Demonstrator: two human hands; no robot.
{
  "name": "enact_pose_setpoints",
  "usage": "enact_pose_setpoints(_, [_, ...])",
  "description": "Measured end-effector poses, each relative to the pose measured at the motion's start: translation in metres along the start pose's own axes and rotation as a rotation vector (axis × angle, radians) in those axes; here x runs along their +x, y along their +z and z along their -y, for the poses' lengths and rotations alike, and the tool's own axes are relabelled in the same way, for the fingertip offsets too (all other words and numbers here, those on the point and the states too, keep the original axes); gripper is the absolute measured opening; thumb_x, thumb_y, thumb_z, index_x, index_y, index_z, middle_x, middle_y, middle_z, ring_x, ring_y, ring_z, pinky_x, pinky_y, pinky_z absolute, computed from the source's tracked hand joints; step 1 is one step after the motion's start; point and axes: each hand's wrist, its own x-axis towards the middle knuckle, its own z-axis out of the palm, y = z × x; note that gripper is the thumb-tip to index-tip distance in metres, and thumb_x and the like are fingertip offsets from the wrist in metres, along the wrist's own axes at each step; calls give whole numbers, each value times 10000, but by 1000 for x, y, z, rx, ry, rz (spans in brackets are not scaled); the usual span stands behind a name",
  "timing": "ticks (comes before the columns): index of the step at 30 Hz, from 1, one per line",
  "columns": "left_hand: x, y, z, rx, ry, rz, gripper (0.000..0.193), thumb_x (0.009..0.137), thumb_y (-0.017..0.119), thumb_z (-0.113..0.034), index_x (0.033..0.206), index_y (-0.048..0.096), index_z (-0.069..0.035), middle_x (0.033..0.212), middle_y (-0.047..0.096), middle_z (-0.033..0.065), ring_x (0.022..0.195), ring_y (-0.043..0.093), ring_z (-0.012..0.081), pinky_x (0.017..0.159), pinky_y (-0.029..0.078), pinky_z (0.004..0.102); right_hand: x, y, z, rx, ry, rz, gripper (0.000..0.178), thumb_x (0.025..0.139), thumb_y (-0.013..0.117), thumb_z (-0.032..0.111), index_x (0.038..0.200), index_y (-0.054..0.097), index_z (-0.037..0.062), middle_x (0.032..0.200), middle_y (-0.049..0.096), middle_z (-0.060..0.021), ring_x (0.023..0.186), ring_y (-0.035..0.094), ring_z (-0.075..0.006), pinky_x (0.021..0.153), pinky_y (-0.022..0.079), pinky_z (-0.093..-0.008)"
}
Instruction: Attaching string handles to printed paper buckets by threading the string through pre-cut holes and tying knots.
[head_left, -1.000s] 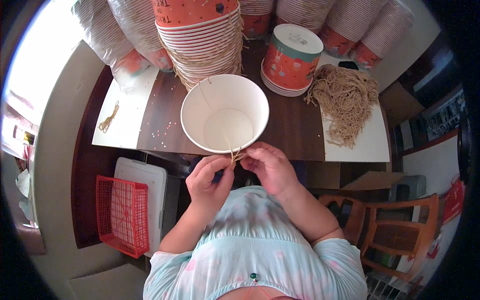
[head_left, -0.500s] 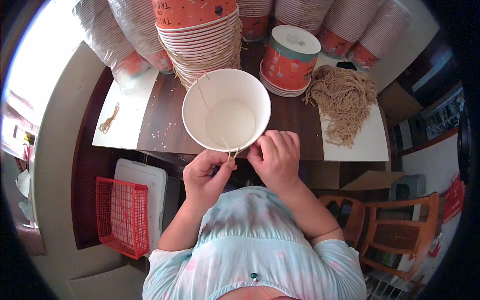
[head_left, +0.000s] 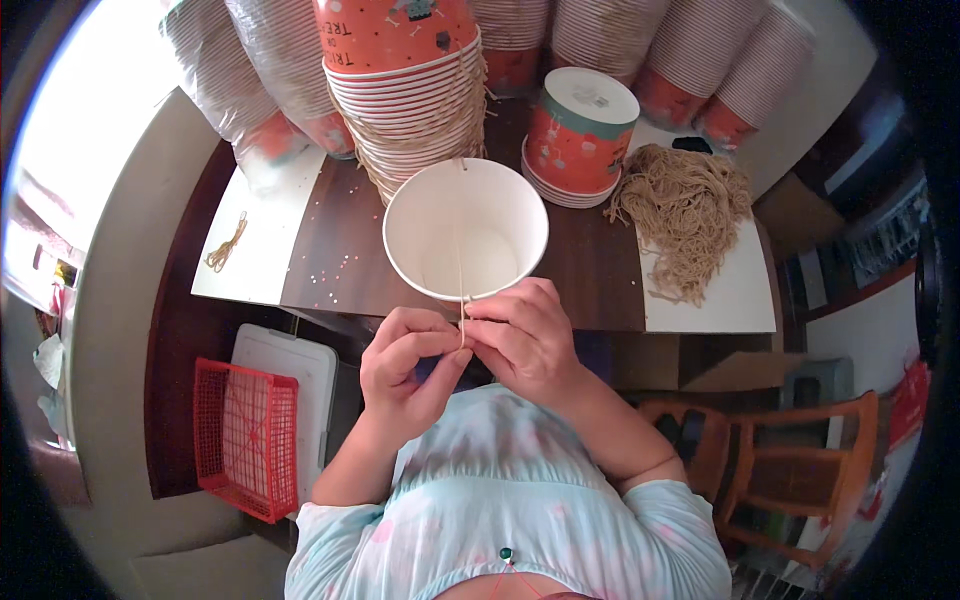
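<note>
A white paper bucket (head_left: 432,235) stands at the table's near edge with its mouth toward me. A thin tan string (head_left: 461,255) runs taut across its mouth, from a hole at the far rim to the near rim and on to my fingers. My left hand (head_left: 408,368) pinches the string just in front of the near rim. Close against it, my right hand (head_left: 530,338) is closed on the string too, its fingers beside the bucket's near rim. The string's end between the fingertips is hidden.
Behind the bucket rises a tall stack of orange buckets (head_left: 405,110) with strings hanging on it. An upside-down bucket stack (head_left: 575,150) and a heap of tan strings (head_left: 690,210) lie right. Left are a small string bundle (head_left: 227,243) and, lower, a red plastic basket (head_left: 245,435).
The string in the bucket has gone from slack to taut. My right hand has moved left against my left hand, and the bucket sits slightly farther right in view.
</note>
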Motion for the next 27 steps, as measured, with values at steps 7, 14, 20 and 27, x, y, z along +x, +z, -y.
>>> enact_pose_setpoints(7, [1,-14,-15,-669,-47,-49,110,777,674,-3,755,567,10,857,558,109,739,531,164,658,427,260,-1,6,-8,-90,-18,-22,161,713,722,124,844,630,110,876,614,14,831,562,-192,791,420,-385])
enact_pose_setpoints(14, [3,-16,-4,-924,-159,-87,79,806,637,-23,790,565,6,896,541,107,807,510,172,741,394,279,6,-3,-15,-133,-33,50,217,699,754,104,833,584,113,808,619,-7,769,590,-184,819,436,-404])
enact_pose_setpoints(20, [14,-18,25,-1041,-178,-35,31,820,600,-35,812,575,-17,913,563,99,957,532,227,886,385,347,17,-41,-5,-35,198,345,605,622,818,194,1158,573,58,1079,594,-118,987,569,-297,883,448,-388])
enact_pose_setpoints(27, [22,-19,50,-1107,-83,282,113,812,577,-90,777,615,10,903,587,143,921,557,254,863,411,372,100,-49,-94,-502,446,640,451,708,682,270,1071,581,22,1052,611,-196,957,595,-335,826,474,-406])
